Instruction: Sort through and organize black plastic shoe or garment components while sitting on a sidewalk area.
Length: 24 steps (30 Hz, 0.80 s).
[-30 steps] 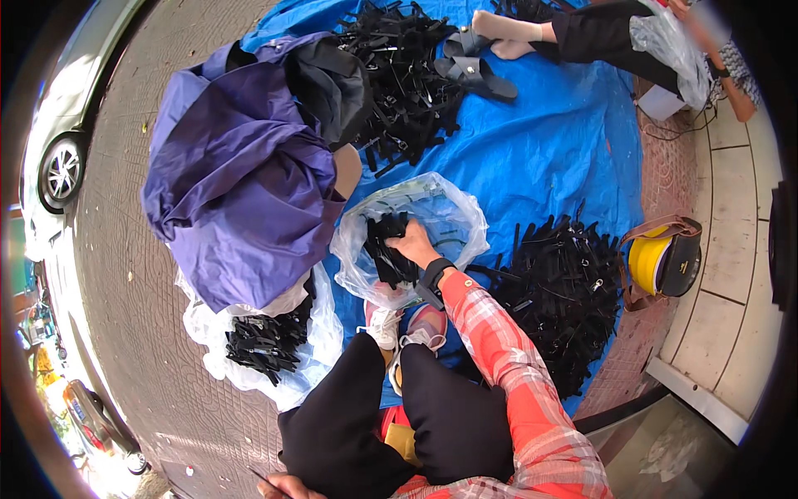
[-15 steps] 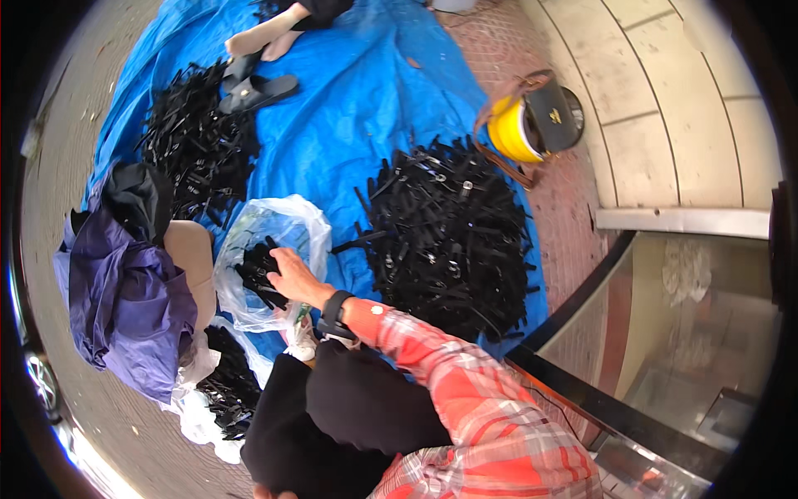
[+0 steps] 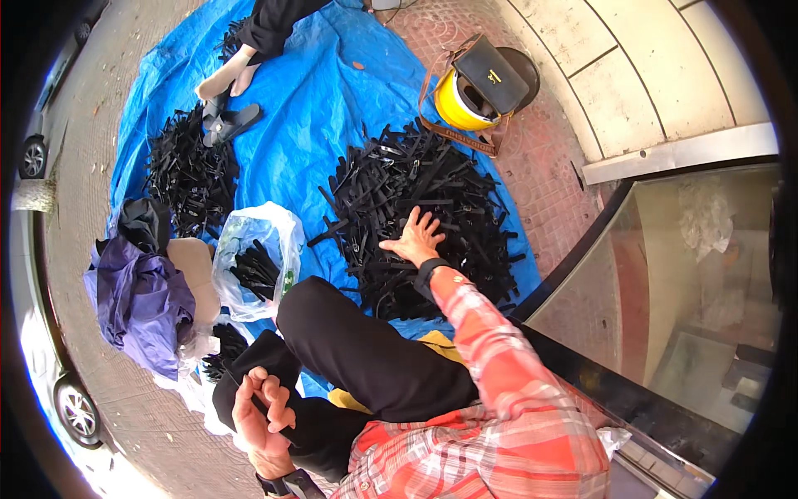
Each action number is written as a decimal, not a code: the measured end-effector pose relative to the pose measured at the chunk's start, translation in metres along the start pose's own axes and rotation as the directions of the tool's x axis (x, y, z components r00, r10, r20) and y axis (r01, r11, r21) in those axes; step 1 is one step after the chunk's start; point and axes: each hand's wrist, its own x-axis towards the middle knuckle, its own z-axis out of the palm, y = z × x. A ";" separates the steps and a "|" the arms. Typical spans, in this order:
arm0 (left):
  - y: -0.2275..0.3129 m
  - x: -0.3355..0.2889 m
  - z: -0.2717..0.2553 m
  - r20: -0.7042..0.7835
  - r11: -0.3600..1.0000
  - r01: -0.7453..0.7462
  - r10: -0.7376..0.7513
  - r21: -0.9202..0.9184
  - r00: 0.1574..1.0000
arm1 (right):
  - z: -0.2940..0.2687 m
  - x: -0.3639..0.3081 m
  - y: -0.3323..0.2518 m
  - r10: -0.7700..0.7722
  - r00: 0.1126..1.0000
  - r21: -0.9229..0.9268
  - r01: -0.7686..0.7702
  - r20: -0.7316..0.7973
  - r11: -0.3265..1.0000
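My right hand (image 3: 416, 239), fingers spread, is at the near middle of a large pile of black straps (image 3: 428, 187), some with small shiny fittings. It appears to grip nothing. My left hand (image 3: 263, 407) is raised over my lap with curled fingers. Something thin and dark shows among them, too small to name. A clear plastic bag (image 3: 288, 229) stands with its mouth wide, left of my knee. Several black strips (image 3: 256, 270) lie inside it.
Across the blue tarp (image 3: 303, 108) lies another strap pile (image 3: 191, 179), near sandals (image 3: 230, 125) and another person's bare feet (image 3: 223, 79). Purple cloth (image 3: 141, 295) covers part of a beige seat (image 3: 194, 274). A yellow bucket (image 3: 457, 104) carries a black handbag (image 3: 490, 76). Right is a glass case (image 3: 573, 324).
My right hand has left the plastic bag and moved right to the large pile, fingers now spread. My left hand has risen into view from the lower edge. The view has shifted.
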 end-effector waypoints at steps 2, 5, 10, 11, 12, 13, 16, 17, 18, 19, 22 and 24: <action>-0.006 -0.003 0.000 -0.076 0.999 -0.018 0.015 -0.028 0.997 | 0.022 0.009 0.011 0.050 0.996 -0.191 -0.063 -0.073 0.979; -0.012 -0.008 -0.005 -0.080 0.999 -0.039 0.036 -0.037 0.996 | 0.028 0.020 0.019 -0.091 0.986 -0.173 0.067 -0.137 0.983; -0.021 -0.002 0.012 -0.080 0.999 -0.044 0.045 0.024 0.996 | 0.017 0.022 0.058 -0.267 0.910 0.062 0.300 -0.317 0.952; -0.024 0.001 0.019 -0.031 0.999 -0.022 0.023 0.040 0.999 | 0.012 0.020 0.068 -0.258 0.890 0.110 0.319 -0.375 0.941; -0.027 0.008 0.030 0.026 0.997 0.015 -0.017 0.072 1.000 | 0.008 0.025 0.089 -0.274 0.878 0.140 0.352 -0.393 0.926; -0.031 0.012 0.039 0.061 0.995 0.040 -0.045 0.090 0.997 | 0.000 0.021 0.099 -0.226 0.894 0.298 0.354 -0.388 0.887; -0.048 0.026 0.062 0.064 0.972 0.131 -0.146 0.193 0.987 | -0.045 -0.008 0.116 -0.050 0.961 0.628 0.216 -0.271 0.748; -0.056 0.033 0.070 0.149 0.948 0.168 -0.213 0.271 0.966 | -0.051 -0.010 0.132 -0.093 0.956 0.737 0.274 -0.278 0.618; -0.068 0.044 0.077 0.228 0.913 0.204 -0.296 0.355 0.927 | -0.056 -0.011 0.152 -0.123 0.948 0.824 0.317 -0.295 0.470; -0.081 0.052 0.083 0.128 0.889 0.256 -0.325 0.380 0.937 | -0.066 -0.019 0.156 -0.137 0.960 0.915 0.276 -0.245 0.294; -0.126 0.084 0.086 0.062 0.803 0.392 -0.466 0.449 0.883 | -0.101 -0.052 0.160 -0.140 0.965 0.975 0.224 -0.220 0.014; -0.165 0.103 0.081 0.066 0.770 0.479 -0.553 0.422 0.831 | -0.113 -0.067 0.165 -0.145 0.955 0.965 0.261 -0.260 -0.012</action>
